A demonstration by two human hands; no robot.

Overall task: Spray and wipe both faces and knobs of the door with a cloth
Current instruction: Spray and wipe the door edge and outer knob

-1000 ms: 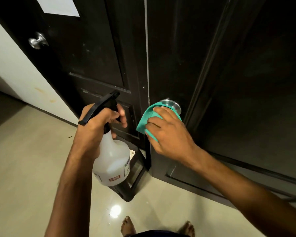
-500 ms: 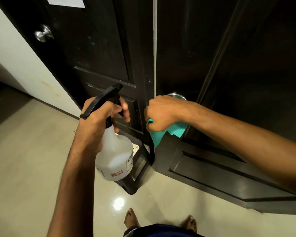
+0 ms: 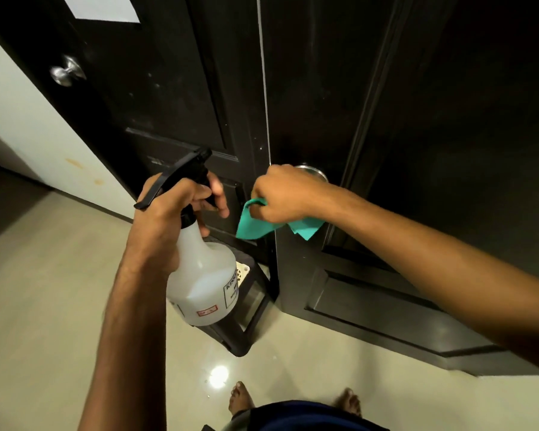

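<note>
Unmoved since before — right hand [image 3: 288, 194] fingers grip cloth [image 3: 255, 223] over knob [image 3: 313, 174]

my right hand [image 3: 285, 194] covers most of the near knob [image 3: 315, 173], only a sliver of its metal rim shows. the teal cloth [image 3: 255, 222] is half buried under my fingers. the spray bottle [image 3: 204, 275] label is too small to read. the white paper [image 3: 101, 7] is cut off at the top edge.

right hand [image 3: 285, 194] grips teal cloth [image 3: 252, 225] over door knob [image 3: 315, 174] | left hand [image 3: 171, 209] holds spray bottle [image 3: 204, 281]
</note>
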